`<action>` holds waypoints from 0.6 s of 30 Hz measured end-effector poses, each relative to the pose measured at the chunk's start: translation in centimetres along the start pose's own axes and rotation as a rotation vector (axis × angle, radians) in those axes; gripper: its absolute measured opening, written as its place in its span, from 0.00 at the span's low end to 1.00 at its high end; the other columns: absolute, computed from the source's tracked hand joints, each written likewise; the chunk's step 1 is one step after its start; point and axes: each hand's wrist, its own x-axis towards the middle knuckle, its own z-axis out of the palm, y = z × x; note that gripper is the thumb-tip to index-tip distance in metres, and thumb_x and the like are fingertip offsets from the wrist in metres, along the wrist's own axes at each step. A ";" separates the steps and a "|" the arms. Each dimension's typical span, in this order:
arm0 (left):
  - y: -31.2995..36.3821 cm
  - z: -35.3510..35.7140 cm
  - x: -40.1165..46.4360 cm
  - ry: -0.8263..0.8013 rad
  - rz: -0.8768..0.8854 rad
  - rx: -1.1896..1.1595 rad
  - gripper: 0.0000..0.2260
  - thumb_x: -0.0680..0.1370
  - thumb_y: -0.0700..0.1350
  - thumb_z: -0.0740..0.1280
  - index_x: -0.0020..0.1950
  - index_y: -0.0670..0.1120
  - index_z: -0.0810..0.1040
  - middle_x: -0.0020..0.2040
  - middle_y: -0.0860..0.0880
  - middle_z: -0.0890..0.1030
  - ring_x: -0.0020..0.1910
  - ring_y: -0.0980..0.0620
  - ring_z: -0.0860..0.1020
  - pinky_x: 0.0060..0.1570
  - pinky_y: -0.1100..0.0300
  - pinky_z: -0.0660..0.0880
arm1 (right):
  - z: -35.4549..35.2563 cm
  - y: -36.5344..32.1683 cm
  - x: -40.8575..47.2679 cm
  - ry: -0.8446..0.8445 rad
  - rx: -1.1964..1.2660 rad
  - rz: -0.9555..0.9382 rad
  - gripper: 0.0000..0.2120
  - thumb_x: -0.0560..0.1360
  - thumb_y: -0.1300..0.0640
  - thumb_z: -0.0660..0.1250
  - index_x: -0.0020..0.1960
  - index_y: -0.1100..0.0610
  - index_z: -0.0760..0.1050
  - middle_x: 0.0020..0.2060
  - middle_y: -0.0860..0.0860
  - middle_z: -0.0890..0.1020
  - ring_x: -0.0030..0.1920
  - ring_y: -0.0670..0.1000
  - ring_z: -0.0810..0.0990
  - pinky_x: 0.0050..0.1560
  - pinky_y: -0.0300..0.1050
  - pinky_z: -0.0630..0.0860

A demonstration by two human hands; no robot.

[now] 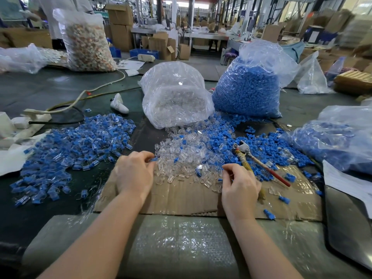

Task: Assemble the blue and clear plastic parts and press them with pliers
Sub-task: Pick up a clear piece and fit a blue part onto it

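1. Left hand [133, 174] pinches a small blue plastic part [154, 159] at its fingertips, at the near-left edge of the loose heap of clear plastic sleeves [181, 158]; probably about to be mated with a sleeve.
2. Right hand [240, 185] has its fingers curled at the heap's near-right edge, likely picking a piece; what it holds, if anything, can't tell.
3. Both hands work over a flat brown cardboard sheet [181, 198], likely laid down as a work mat.
4. Red-handled metal pliers [257, 161] lie just right of the right hand, untouched, within reach for the pressing step.
5. Loose blue plastic pieces [231, 137] are spread behind and right of the clear heap, so both feedstocks sit close.
6. Pile of blue-and-clear assembled units [76, 146] sits left, apart from raw parts; seems to be the output side.
7. Behind: clear-parts bag [177, 97] spilling forward, blue-parts bag [249, 89] upright beside it.
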 end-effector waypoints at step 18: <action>4.1 1.2 -2.3 -0.323 0.390 -0.262 0.10 0.74 0.41 0.69 0.54 0.48 0.80 0.46 0.55 0.76 0.39 0.65 0.72 0.44 0.75 0.71 | -1.6 0.9 1.9 -0.273 -0.322 0.052 0.09 0.78 0.56 0.62 0.54 0.45 0.77 0.50 0.43 0.79 0.54 0.47 0.72 0.55 0.48 0.59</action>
